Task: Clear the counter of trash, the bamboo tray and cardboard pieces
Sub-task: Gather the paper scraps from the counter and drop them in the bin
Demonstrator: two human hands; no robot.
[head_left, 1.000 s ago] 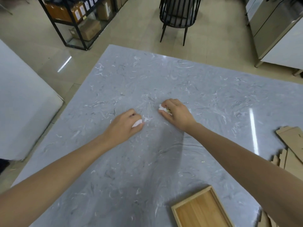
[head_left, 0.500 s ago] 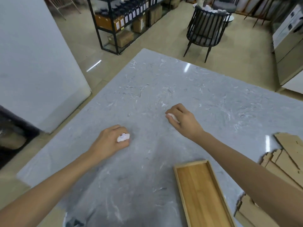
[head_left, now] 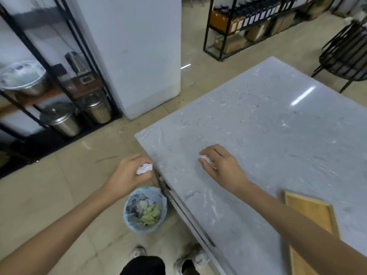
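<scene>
My left hand [head_left: 129, 173] is closed around a crumpled white paper scrap [head_left: 144, 168] and hangs just past the left edge of the grey marble counter [head_left: 268, 135], above the floor. Below it on the floor stands a light blue trash bin [head_left: 145, 211] lined with a bag and holding scraps. Over the counter, my right hand [head_left: 222, 165] is closed on another white crumpled scrap [head_left: 206, 159]. The bamboo tray [head_left: 311, 219] lies on the counter at the lower right, partly hidden by my right forearm. No cardboard pieces are in view.
A white pillar [head_left: 139, 56] stands left of the counter. A black shelf [head_left: 49, 86] with steel pots is at far left. Another black rack [head_left: 248, 22] with boxes and a black chair [head_left: 345, 54] stand behind. My shoes [head_left: 190, 261] are beside the bin.
My view has swung left and down, bringing the bin into sight. My left hand has carried its scrap off the counter's left edge. My right hand stays over the counter with its scrap.
</scene>
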